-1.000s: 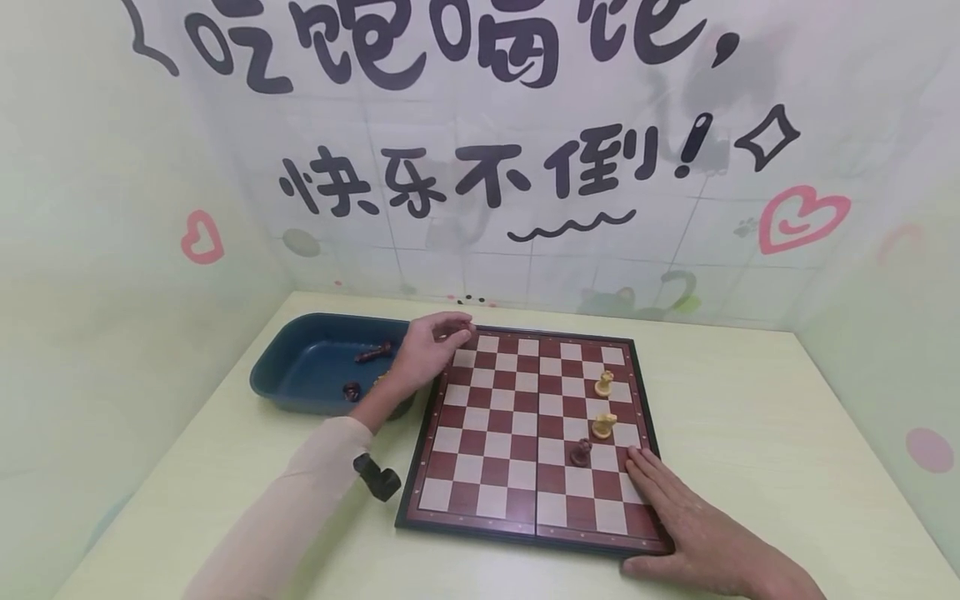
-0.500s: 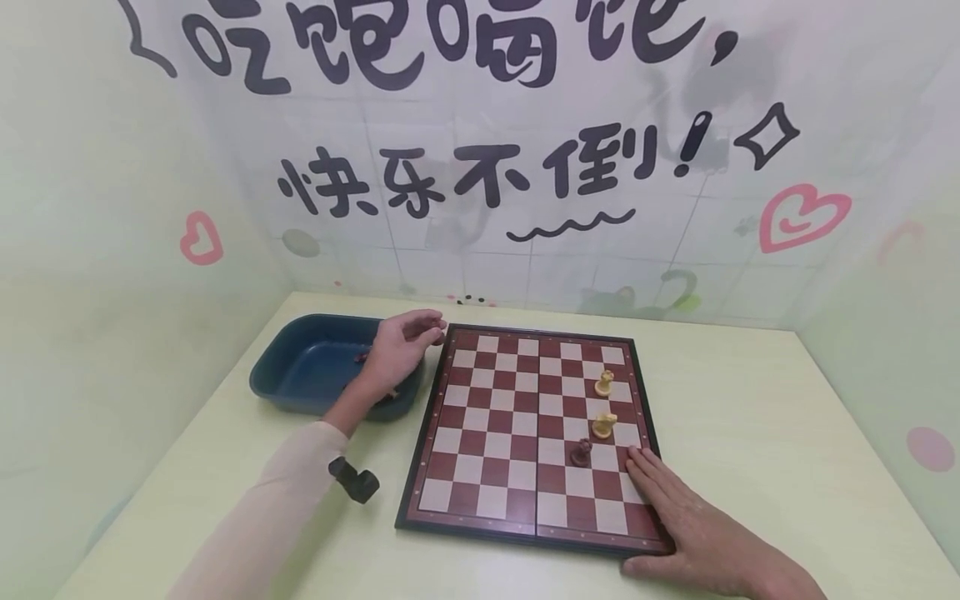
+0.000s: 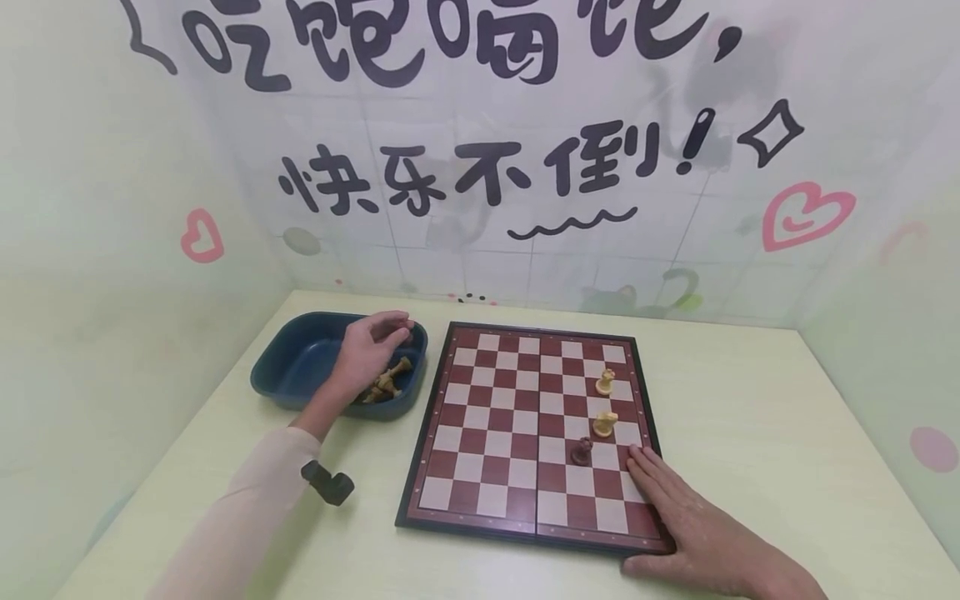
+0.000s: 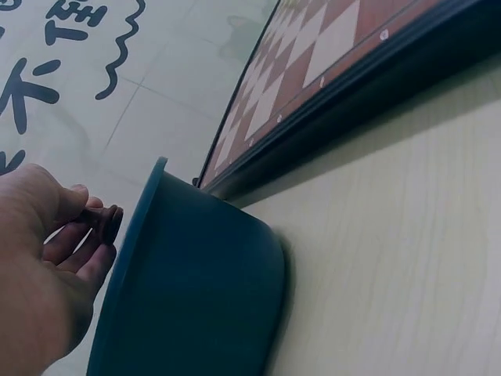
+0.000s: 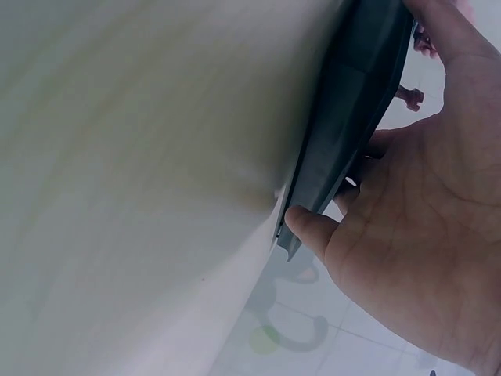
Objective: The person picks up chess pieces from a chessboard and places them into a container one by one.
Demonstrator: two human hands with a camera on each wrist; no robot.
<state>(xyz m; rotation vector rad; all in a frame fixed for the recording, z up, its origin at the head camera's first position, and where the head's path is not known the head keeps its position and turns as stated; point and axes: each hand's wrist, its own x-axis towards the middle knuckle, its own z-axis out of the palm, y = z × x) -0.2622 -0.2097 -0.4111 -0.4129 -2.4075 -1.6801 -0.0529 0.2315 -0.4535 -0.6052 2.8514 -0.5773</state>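
Partly curled left hand (image 3: 365, 350) pinches dark chess piece (image 4: 111, 225).

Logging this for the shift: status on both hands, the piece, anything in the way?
Left hand pinches dark chess piece over blue tub. Right hand rests on chessboard edge. No obstruction visible.

The left hand (image 3: 363, 354) is hiding part of the blue box (image 3: 300, 371) and one end of a dark chess piece (image 4: 112, 225). The right hand (image 3: 697, 533) is covering some edge of the board (image 3: 487, 421). The head view's top is cutting the upper writing (image 3: 362, 37).
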